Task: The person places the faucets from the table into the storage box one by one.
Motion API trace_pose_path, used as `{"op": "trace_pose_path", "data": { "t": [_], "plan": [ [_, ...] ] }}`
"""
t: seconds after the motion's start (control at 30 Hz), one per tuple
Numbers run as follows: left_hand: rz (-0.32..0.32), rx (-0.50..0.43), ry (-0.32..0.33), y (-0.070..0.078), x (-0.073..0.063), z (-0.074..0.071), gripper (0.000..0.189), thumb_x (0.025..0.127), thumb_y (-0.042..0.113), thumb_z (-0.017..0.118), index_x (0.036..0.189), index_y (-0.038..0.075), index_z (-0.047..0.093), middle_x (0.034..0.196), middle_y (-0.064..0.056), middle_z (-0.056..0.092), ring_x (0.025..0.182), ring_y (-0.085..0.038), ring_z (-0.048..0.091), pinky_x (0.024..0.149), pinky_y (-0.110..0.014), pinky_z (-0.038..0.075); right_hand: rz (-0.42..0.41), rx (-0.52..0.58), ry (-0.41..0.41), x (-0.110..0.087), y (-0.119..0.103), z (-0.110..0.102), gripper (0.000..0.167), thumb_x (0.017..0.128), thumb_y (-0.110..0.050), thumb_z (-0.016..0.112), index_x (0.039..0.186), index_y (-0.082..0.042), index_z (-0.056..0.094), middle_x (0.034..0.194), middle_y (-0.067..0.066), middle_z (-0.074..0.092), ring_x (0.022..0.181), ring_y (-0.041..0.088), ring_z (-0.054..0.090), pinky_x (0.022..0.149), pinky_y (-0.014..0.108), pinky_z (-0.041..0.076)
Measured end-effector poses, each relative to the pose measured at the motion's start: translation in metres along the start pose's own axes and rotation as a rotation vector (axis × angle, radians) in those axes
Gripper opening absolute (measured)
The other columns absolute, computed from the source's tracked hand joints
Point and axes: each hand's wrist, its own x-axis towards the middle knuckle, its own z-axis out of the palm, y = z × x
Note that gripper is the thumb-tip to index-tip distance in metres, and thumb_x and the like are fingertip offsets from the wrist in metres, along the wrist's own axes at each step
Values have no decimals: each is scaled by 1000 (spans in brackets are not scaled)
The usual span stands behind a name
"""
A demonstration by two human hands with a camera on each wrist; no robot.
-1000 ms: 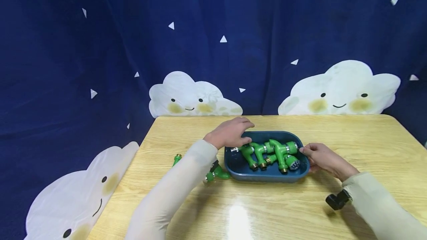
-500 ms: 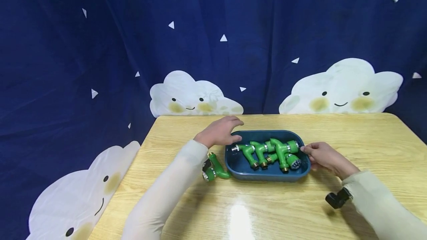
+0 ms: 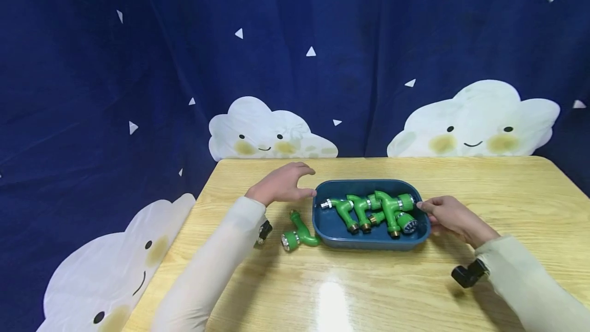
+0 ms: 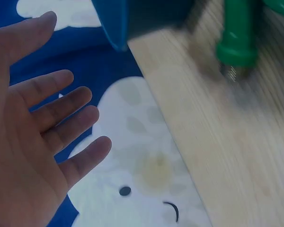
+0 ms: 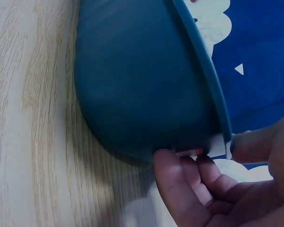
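A dark blue oval tub (image 3: pixel 369 244) stands on the table with several green faucets (image 3: pixel 391 209) with brass and silver ends lying in it. My right hand (image 3: pixel 454 218) pinches the tub's right rim; in the right wrist view its thumb is on the rim and the fingers (image 5: pixel 173 184) lie against the outer wall. My left hand (image 3: pixel 282 184) hovers beside the tub's left end, fingers spread and holding nothing, as the left wrist view (image 4: pixel 33 137) also shows the palm bare. Below it one more green faucet (image 3: pixel 301 234) lies on the table against the tub's left side.
The wooden table (image 3: pixel 392 291) has its far edge against a dark blue curtain (image 3: pixel 286 14) printed with white clouds. A black wrist camera (image 3: pixel 469 273) sticks out from the right sleeve, and another (image 3: pixel 265 231) sits at the left sleeve.
My left hand has drawn back leftward from over the tub's left end, uncovering the loose faucet on the table. My right hand stays on the rim, and the faucets in the tub lie as before.
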Motion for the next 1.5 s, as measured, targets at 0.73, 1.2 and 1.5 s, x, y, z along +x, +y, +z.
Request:
{"op": "trace_pose_path", "data": {
  "t": [0.73,1.2,1.5],
  "plan": [
    [-171,-88,-84,-29,-25,22,47,95,33,64,133,6,61,139,-10,61,134,-28,53,114,-43,42,31,-6,-5,2,0,-2,42,106,-24,43,120,15,50,70,-6,55,70,6,61,67,30,57],
    [-195,60,-251,-24,-18,50,19,93,34,65,93,16,74,89,2,70,74,-12,54,67,-29,46,27,-63,10,2,2,0,38,106,-26,42,112,10,54,69,-5,51,69,8,58,66,30,55],
    [-272,-14,-295,-23,-14,59,27,98,38,60,87,16,70,76,2,64,68,-13,53,63,-27,43,21,-85,20,2,-1,-1,42,106,-28,43,116,11,53,80,-2,58,74,8,60,69,30,55]
  ]
}}
